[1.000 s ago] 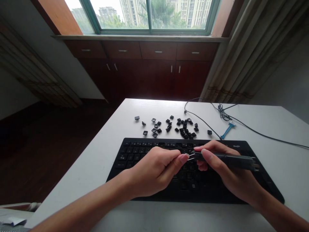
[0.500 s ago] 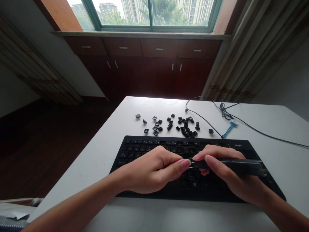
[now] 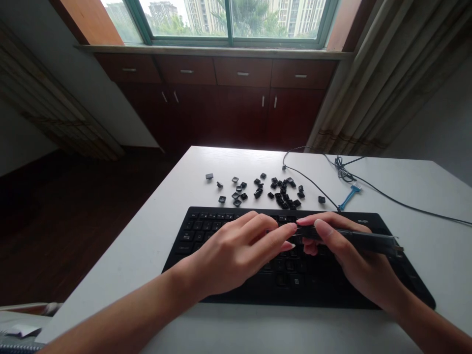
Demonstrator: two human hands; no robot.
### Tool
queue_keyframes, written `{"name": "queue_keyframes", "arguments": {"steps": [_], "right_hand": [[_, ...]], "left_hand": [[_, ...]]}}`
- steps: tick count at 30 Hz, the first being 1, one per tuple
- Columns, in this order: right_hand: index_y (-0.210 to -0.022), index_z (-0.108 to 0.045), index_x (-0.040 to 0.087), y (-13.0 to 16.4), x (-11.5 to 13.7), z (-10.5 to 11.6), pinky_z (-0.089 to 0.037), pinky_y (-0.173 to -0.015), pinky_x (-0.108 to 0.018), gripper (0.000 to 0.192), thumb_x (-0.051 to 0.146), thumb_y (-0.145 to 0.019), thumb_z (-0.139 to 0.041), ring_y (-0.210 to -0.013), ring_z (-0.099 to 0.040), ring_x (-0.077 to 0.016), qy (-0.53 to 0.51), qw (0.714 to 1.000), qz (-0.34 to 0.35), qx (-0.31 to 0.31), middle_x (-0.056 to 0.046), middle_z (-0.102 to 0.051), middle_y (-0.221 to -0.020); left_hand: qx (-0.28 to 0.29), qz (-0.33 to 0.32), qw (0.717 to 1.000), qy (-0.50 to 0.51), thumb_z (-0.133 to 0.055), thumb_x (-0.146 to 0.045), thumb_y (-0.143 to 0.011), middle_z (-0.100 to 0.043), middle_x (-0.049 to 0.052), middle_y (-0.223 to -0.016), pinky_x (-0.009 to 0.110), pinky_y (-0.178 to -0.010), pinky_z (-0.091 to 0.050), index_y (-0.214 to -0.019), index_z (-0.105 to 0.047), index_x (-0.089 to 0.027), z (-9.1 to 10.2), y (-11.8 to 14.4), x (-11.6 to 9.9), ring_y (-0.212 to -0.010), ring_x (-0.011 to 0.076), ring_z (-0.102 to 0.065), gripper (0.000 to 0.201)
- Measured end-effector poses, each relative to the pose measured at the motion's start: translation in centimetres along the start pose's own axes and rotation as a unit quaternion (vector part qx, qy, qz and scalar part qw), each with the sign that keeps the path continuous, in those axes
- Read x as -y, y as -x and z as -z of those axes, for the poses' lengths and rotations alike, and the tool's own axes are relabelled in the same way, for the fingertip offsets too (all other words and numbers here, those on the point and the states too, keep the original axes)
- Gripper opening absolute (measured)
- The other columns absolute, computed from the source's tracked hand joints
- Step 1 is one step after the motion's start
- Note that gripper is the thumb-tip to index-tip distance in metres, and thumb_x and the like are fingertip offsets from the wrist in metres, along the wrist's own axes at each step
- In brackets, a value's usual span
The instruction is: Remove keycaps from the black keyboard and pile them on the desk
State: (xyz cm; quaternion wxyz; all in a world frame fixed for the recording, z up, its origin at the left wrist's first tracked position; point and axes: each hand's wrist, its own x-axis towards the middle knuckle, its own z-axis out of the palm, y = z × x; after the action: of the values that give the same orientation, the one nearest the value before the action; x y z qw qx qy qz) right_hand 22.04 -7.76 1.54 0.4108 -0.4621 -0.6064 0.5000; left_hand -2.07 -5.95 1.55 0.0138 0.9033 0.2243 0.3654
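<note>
A black keyboard lies on the white table, with several keycaps off its upper middle part. My right hand is closed around a slim black tool with thin metal at its tip, held almost level above the keys. My left hand hovers over the middle of the keyboard. Its index fingertip is at the tool's tip, and the thumb is apart below it. No object shows between the left fingers, though the hand covers the keys beneath. Behind the keyboard lie loose black keycaps, some heaped, some scattered.
A small blue brush-like tool lies behind the keyboard's right part. The black cable runs across the table, bundled near the back. Dark red cabinets stand under the window beyond the table.
My left thumb and index finger have parted from their pinch at the tool's tip, and the index finger has stretched out. The tool and my right hand have shifted slightly up.
</note>
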Motion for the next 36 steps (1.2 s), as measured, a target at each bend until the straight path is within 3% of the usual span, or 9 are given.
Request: {"name": "queue_keyframes", "arguments": {"steps": [3,6,10,15,17,22,27,31,36], "right_hand": [[-0.104,-0.078,0.028,0.0,0.0,-0.3,-0.062,-0.072,-0.02,0.025,0.045,-0.097,-0.062,-0.076,-0.073,-0.013,-0.005,1.0,-0.012,-0.009,-0.002,-0.077,-0.091],[-0.103,-0.078,0.025,0.0,0.1,-0.7,-0.062,-0.072,-0.022,0.027,0.047,-0.095,-0.064,-0.076,-0.073,-0.0138,-0.01,0.999,-0.029,-0.016,-0.003,-0.076,-0.089],[-0.099,-0.079,0.023,0.0,0.3,-1.0,-0.061,-0.069,-0.023,0.03,0.049,-0.095,-0.064,-0.073,-0.071,-0.0143,-0.009,0.998,-0.042,-0.037,-0.003,-0.074,-0.083],[-0.095,-0.079,0.02,-0.1,0.0,-0.4,-0.057,-0.059,-0.024,0.035,0.05,-0.097,-0.06,-0.062,-0.066,-0.0143,-0.021,0.998,-0.063,0.021,-0.003,-0.069,-0.07],[-0.099,-0.078,0.019,-0.1,-0.2,0.0,-0.056,-0.058,-0.023,0.037,0.05,-0.098,-0.058,-0.062,-0.065,-0.0139,-0.059,0.994,-0.077,0.047,-0.003,-0.069,-0.07],[-0.126,-0.07,0.025,-0.1,-0.3,0.7,-0.057,-0.062,-0.024,0.034,0.044,-0.101,-0.056,-0.067,-0.068,-0.0136,-0.227,0.961,-0.067,0.145,-0.003,-0.071,-0.083],[-0.111,-0.077,0.021,-0.5,-0.2,0.5,-0.054,-0.057,-0.019,0.028,0.042,-0.098,-0.063,-0.062,-0.064,-0.0107,-0.239,0.966,-0.064,0.08,-0.003,-0.07,-0.074],[-0.109,-0.078,0.02,-0.8,-0.1,0.4,-0.053,-0.055,-0.02,0.032,0.046,-0.094,-0.067,-0.059,-0.063,-0.0107,-0.307,0.944,-0.102,0.055,-0.003,-0.07,-0.071],[-0.101,-0.08,0.018,-0.8,-0.2,0.2,-0.051,-0.057,-0.02,0.029,0.044,-0.093,-0.069,-0.061,-0.062,-0.0101,-0.309,0.945,-0.095,0.051,-0.004,-0.069,-0.074]], "left_hand": [[0.002,-0.053,0.997,-0.052,-0.068,-0.001,-0.088,-0.068,0.012,-0.09,0.031,-0.07,-0.057,-0.13,-0.061,0.001,0.3,0.1,0.1,-0.077,0.0171,-0.059,0.043],[0.005,-0.059,0.997,-0.045,-0.067,0.0,-0.088,-0.07,0.013,-0.09,0.031,-0.068,-0.058,-0.125,-0.063,0.003,0.4,-0.1,0.1,-0.079,0.0188,-0.06,0.037],[0.003,-0.029,0.999,0.017,-0.062,-0.002,-0.093,-0.068,0.01,-0.091,0.028,-0.071,-0.058,-0.124,-0.065,-0.004,0.2,-0.1,0.2,-0.08,0.016,-0.059,0.032],[0.023,-0.008,0.995,0.093,-0.06,-0.007,-0.095,-0.068,0.008,-0.092,0.026,-0.073,-0.057,-0.123,-0.067,-0.012,0.3,-0.1,0.2,-0.08,0.0149,-0.06,0.029],[0.015,0.046,0.989,0.143,-0.063,-0.01,-0.095,-0.069,0.008,-0.093,0.024,-0.071,-0.056,-0.12,-0.07,-0.014,0.4,-0.3,0.0,-0.078,0.0134,-0.061,0.026],[-0.003,0.233,0.93,0.285,-0.064,-0.017,-0.097,-0.069,0.006,-0.092,0.018,-0.064,-0.051,-0.113,-0.076,-0.016,0.3,-0.8,-0.4,-0.073,0.0086,-0.061,0.02],[0.033,0.329,0.853,0.403,-0.064,-0.027,-0.098,-0.07,0.005,-0.09,0.018,-0.067,-0.05,-0.109,-0.078,-0.016,0.1,-1.1,-0.6,-0.077,0.0101,-0.062,0.021],[0.067,0.383,0.776,0.496,-0.061,-0.033,-0.1,-0.072,0.006,-0.094,0.021,-0.073,-0.054,-0.113,-0.076,-0.016,0.1,-1.2,-0.7,-0.083,0.0126,-0.065,0.027],[0.029,0.423,0.743,0.518,-0.066,-0.036,-0.097,-0.074,0.005,-0.09,0.02,-0.073,-0.054,-0.116,-0.072,-0.016,-0.2,-1.1,-0.1,-0.083,0.0125,-0.067,0.029]]}}
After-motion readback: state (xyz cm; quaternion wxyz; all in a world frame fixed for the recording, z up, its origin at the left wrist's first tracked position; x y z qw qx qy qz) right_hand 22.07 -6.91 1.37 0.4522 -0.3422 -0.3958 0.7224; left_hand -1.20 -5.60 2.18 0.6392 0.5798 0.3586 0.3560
